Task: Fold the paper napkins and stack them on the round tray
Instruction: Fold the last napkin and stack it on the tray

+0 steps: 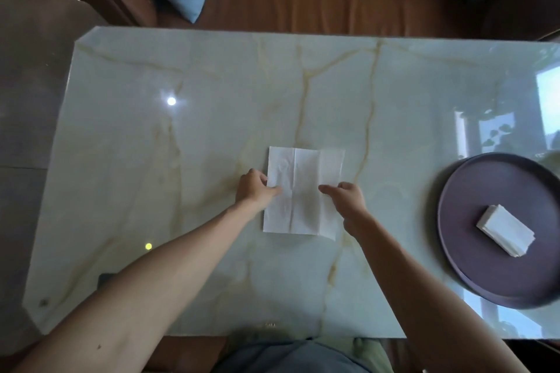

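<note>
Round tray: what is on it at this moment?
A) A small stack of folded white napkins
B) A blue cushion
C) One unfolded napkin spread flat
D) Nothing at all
A: a small stack of folded napkins lies on the dark round tray at the right of the table, while the one open napkin lies flat on the marble table under both hands.

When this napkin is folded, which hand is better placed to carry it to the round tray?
The right hand, probably. The round tray with the folded stack lies on the person's right, while the left hand rests on the far edge of the open napkin and would have to cross over.
</note>
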The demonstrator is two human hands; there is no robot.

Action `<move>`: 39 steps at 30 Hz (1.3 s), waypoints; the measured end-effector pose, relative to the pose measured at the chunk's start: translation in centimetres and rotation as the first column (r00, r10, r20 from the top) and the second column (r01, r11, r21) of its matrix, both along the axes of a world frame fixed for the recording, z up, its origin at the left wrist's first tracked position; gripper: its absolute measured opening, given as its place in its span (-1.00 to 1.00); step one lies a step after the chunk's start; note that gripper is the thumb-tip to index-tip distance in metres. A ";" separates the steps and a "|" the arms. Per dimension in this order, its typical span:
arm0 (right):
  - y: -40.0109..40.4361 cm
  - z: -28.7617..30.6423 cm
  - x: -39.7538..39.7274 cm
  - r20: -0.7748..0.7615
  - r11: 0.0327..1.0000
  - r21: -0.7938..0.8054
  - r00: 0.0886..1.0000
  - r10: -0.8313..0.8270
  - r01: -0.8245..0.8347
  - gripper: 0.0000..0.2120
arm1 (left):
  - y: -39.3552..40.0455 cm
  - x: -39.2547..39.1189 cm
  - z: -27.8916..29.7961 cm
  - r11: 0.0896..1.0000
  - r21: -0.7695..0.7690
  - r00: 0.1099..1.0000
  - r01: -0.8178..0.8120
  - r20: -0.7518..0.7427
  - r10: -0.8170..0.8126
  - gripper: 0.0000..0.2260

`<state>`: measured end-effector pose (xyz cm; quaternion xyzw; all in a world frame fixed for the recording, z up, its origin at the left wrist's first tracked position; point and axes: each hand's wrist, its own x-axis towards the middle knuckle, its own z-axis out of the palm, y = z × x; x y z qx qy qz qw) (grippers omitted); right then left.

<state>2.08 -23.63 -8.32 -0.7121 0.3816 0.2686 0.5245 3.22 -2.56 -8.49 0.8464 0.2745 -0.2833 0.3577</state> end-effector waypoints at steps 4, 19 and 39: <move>-0.9 0.2 -0.3 -0.001 0.999 -0.006 0.999 0.053 -0.053 -0.74 | 0.1 -0.4 -0.2 0.998 -0.037 0.999 -0.047 0.011 0.048 -0.80; -5.7 4.7 -0.2 0.066 0.991 0.123 0.997 0.041 -0.049 -0.89 | -0.4 -0.7 2.6 0.584 -0.739 0.936 -0.335 -0.332 0.117 -0.89; -11.6 12.0 1.3 0.254 0.923 0.376 0.967 -0.026 -0.074 -0.76 | -3.1 1.1 13.3 0.713 -0.686 0.975 0.143 0.223 0.018 -0.81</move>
